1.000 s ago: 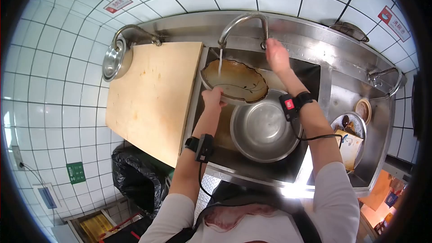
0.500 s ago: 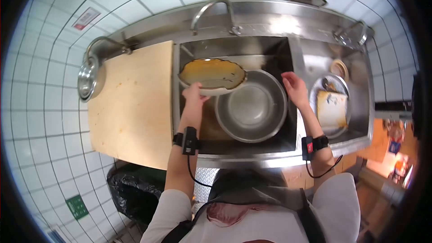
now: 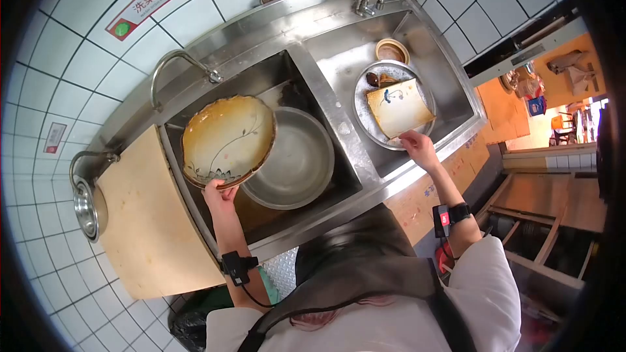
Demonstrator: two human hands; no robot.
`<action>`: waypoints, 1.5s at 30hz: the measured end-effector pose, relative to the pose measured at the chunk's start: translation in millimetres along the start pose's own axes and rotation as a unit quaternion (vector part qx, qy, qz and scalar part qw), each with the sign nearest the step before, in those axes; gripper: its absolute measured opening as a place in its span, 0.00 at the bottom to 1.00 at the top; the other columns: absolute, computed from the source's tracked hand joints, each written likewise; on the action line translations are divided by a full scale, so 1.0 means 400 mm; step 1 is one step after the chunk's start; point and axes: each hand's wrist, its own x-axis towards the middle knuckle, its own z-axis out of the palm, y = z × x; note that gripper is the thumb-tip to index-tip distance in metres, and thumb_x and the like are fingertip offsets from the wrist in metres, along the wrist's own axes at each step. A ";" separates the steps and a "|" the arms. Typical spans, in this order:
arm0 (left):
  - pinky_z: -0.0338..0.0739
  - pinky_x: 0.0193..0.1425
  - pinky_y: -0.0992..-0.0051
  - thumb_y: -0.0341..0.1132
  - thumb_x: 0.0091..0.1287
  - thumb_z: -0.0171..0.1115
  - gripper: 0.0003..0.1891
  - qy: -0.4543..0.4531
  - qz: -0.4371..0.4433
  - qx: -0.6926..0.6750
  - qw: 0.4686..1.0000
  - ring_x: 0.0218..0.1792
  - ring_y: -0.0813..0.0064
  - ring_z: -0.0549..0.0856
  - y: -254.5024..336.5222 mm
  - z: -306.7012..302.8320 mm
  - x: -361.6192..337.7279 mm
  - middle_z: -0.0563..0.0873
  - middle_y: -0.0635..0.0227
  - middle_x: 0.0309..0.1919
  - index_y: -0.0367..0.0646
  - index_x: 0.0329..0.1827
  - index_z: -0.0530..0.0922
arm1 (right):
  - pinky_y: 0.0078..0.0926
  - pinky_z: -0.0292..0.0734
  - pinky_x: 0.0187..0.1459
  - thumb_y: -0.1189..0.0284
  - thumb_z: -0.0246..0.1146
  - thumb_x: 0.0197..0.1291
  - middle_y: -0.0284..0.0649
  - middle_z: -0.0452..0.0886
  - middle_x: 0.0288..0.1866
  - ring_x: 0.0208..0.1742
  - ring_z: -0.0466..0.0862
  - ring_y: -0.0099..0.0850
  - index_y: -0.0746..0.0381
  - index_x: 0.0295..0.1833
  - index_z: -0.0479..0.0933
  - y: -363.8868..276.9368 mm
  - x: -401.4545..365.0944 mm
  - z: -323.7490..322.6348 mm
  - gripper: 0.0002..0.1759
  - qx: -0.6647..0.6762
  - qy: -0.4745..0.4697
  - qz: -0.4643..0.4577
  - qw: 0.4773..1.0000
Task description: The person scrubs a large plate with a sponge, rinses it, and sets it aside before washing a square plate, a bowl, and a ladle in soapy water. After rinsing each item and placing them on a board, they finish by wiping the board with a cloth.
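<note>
My left hand (image 3: 220,197) is closed on the near rim of an oval plate (image 3: 238,133) with a yellow-brown edge and painted plant lines. The plate is tilted above the left sink, its face up, and partly overlaps a large metal basin (image 3: 297,163) below. In the right sink, my right hand (image 3: 418,148) has its fingers bent at the lower edge of a rectangular cream plate (image 3: 399,107) with blue decoration, seemingly pinching it. That plate lies on a round metal bowl (image 3: 360,105) of suds, beside small dark and brown items.
A small round brown dish (image 3: 392,50) sits behind the bowl. Curved taps (image 3: 171,58) rise at the back of the sinks. A wooden board (image 3: 147,215) lies on the left, with a metal bowl (image 3: 86,212) at its far side. A steel divider (image 3: 339,120) separates the sinks.
My view has turned to the right. My right hand has moved from above the left sink's right side to the rectangular plate. The oval plate, still in my left hand, shows more of its face.
</note>
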 end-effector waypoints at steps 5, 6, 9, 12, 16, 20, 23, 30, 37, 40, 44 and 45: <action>0.79 0.48 0.56 0.24 0.44 0.50 0.23 -0.020 -0.028 -0.076 0.996 0.43 0.53 0.80 -0.071 0.101 -0.161 0.76 0.52 0.44 0.28 0.47 0.66 | 0.23 0.75 0.36 0.74 0.56 0.54 0.42 0.81 0.32 0.34 0.82 0.30 0.64 0.40 0.76 0.205 0.091 -0.090 0.09 0.057 -0.059 0.028 0.996; 0.80 0.46 0.59 0.24 0.44 0.50 0.22 -0.007 -0.021 -0.072 0.997 0.42 0.56 0.81 -0.088 0.150 -0.217 0.78 0.55 0.42 0.30 0.47 0.67 | 0.23 0.75 0.36 0.74 0.56 0.54 0.41 0.81 0.32 0.34 0.82 0.30 0.64 0.41 0.76 0.223 0.124 -0.110 0.09 0.082 -0.084 0.054 0.992; 0.81 0.39 0.62 0.25 0.44 0.51 0.19 -0.025 -0.019 -0.065 0.997 0.36 0.61 0.83 -0.181 0.254 -0.276 0.80 0.57 0.37 0.34 0.44 0.69 | 0.25 0.75 0.35 0.75 0.56 0.55 0.42 0.81 0.31 0.32 0.82 0.31 0.64 0.41 0.76 0.290 0.223 -0.164 0.09 0.038 -0.101 -0.028 0.994; 0.81 0.39 0.61 0.25 0.44 0.50 0.21 0.042 -0.023 -0.003 0.999 0.37 0.60 0.82 -0.264 0.400 -0.328 0.79 0.57 0.40 0.35 0.46 0.69 | 0.26 0.75 0.36 0.75 0.57 0.54 0.44 0.81 0.31 0.31 0.81 0.33 0.63 0.40 0.76 0.334 0.286 -0.228 0.08 0.040 -0.133 -0.039 0.990; 0.81 0.38 0.59 0.26 0.45 0.50 0.24 0.009 -0.019 -0.040 0.999 0.38 0.59 0.81 -0.358 0.548 -0.391 0.79 0.57 0.41 0.36 0.50 0.68 | 0.28 0.75 0.34 0.74 0.58 0.54 0.45 0.80 0.29 0.30 0.81 0.35 0.61 0.40 0.76 0.440 0.353 -0.280 0.08 0.026 -0.147 -0.067 0.987; 0.81 0.36 0.63 0.24 0.45 0.50 0.25 -0.009 -0.056 -0.092 0.994 0.36 0.62 0.82 -0.390 0.618 -0.443 0.79 0.59 0.40 0.36 0.52 0.67 | 0.26 0.74 0.34 0.73 0.57 0.54 0.44 0.80 0.28 0.29 0.81 0.32 0.63 0.40 0.76 0.491 0.396 -0.314 0.09 0.037 -0.196 -0.045 0.979; 0.80 0.41 0.62 0.27 0.46 0.51 0.22 0.048 -0.034 -0.087 0.994 0.38 0.63 0.82 -0.396 0.610 -0.482 0.81 0.59 0.40 0.35 0.48 0.70 | 0.24 0.73 0.34 0.74 0.56 0.54 0.42 0.80 0.27 0.30 0.80 0.29 0.66 0.39 0.76 0.586 0.423 -0.294 0.09 0.058 -0.252 -0.032 0.966; 0.79 0.43 0.58 0.26 0.44 0.50 0.23 0.112 0.042 -0.194 0.974 0.41 0.61 0.81 -0.312 0.342 -0.562 0.80 0.59 0.42 0.36 0.48 0.71 | 0.25 0.74 0.33 0.72 0.57 0.53 0.42 0.81 0.26 0.29 0.81 0.30 0.66 0.39 0.76 0.591 0.419 -0.291 0.10 -0.016 -0.276 -0.062 0.959; 0.79 0.42 0.63 0.25 0.50 0.50 0.12 0.287 0.146 -0.268 0.908 0.33 0.60 0.79 -0.207 -0.135 -0.389 0.74 0.61 0.32 0.37 0.39 0.69 | 0.27 0.74 0.33 0.70 0.57 0.54 0.43 0.80 0.25 0.28 0.81 0.33 0.65 0.39 0.76 0.538 0.413 -0.288 0.10 -0.076 -0.261 -0.055 0.961; 0.80 0.35 0.57 0.29 0.54 0.47 0.06 0.284 0.375 -0.031 0.882 0.30 0.58 0.79 -0.201 -0.275 -0.302 0.75 0.59 0.28 0.36 0.31 0.71 | 0.29 0.74 0.33 0.69 0.56 0.55 0.45 0.80 0.26 0.29 0.81 0.36 0.63 0.39 0.77 0.601 0.386 -0.280 0.11 -0.124 -0.259 -0.061 0.956; 0.77 0.45 0.50 0.30 0.58 0.46 0.15 0.292 0.207 -0.271 0.894 0.42 0.51 0.78 -0.136 -0.592 -0.108 0.75 0.53 0.43 0.31 0.46 0.69 | 0.32 0.75 0.34 0.66 0.54 0.56 0.46 0.80 0.28 0.31 0.81 0.39 0.61 0.39 0.77 0.468 0.359 -0.269 0.12 -0.180 -0.265 -0.027 0.947; 0.76 0.47 0.48 0.30 0.59 0.45 0.16 0.315 0.148 -0.400 0.848 0.44 0.50 0.78 -0.115 -0.664 -0.068 0.75 0.52 0.47 0.31 0.49 0.69 | 0.33 0.75 0.35 0.66 0.54 0.56 0.46 0.80 0.28 0.31 0.81 0.39 0.61 0.39 0.77 0.467 0.356 -0.262 0.12 -0.179 -0.263 -0.021 0.948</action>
